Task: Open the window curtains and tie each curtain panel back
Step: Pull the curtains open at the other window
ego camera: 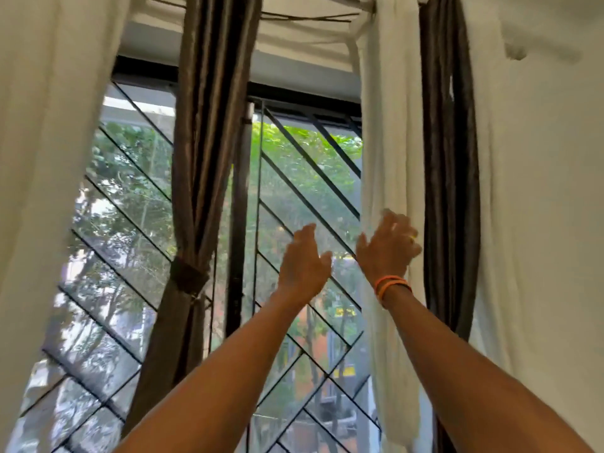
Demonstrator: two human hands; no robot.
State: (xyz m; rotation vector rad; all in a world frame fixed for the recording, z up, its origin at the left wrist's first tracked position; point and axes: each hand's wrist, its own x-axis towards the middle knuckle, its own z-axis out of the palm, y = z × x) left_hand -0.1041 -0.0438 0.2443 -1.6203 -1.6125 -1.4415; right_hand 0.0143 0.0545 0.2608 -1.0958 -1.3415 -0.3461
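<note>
A brown curtain panel (pixel 209 125) hangs in front of the window's middle, cinched by a brown tie-back (pixel 189 276). To the right hangs a white sheer panel (pixel 389 142), and beside it a second brown panel (pixel 449 191) hangs loose. My left hand (pixel 305 261) is raised before the glass, fingers straight, touching nothing I can see. My right hand (pixel 387 246), with orange bands on its wrist, is spread at the sheer panel's inner edge. It is blurred, so contact is unclear.
The window (pixel 304 191) has a black frame and diagonal metal grille bars, with trees outside. Another white curtain (pixel 42 158) fills the left side and white fabric (pixel 542 191) covers the right. A curtain rod (pixel 307 18) runs along the top.
</note>
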